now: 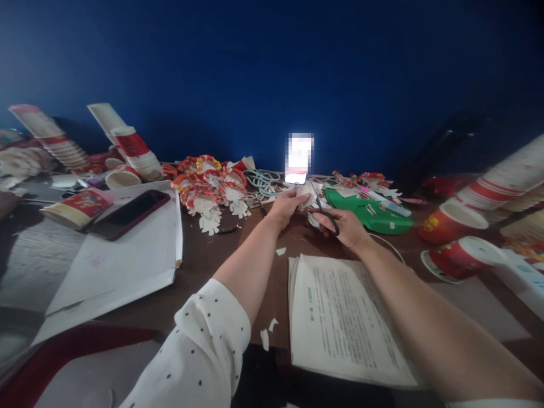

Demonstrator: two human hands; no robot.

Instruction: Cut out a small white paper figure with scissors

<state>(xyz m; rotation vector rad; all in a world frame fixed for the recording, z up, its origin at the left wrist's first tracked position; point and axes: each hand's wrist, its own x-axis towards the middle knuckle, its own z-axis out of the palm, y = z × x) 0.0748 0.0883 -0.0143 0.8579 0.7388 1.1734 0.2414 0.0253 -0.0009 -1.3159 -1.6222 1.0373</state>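
Observation:
My left hand (288, 205) pinches a small piece of white paper (306, 195) over the far middle of the table. Closed around the handles of a pair of dark scissors (326, 214) is my right hand (343, 228). The scissors' blades point up and left, beside the paper; whether they touch it I cannot tell. Behind both hands a lit phone (299, 156) stands upright, its screen blurred out. Nearer me lies an open booklet (344, 317) with printed pages. White paper scraps (265, 339) are scattered on the brown table (238, 255).
Red-and-white paper cut-outs (208, 190) are heaped left of my hands. A green sheet (369, 212) with pens lies to the right. Paper cups (131, 150) stand stacked on the left, more cups (461, 258) on the right. A dark phone (131, 214) rests on white paper.

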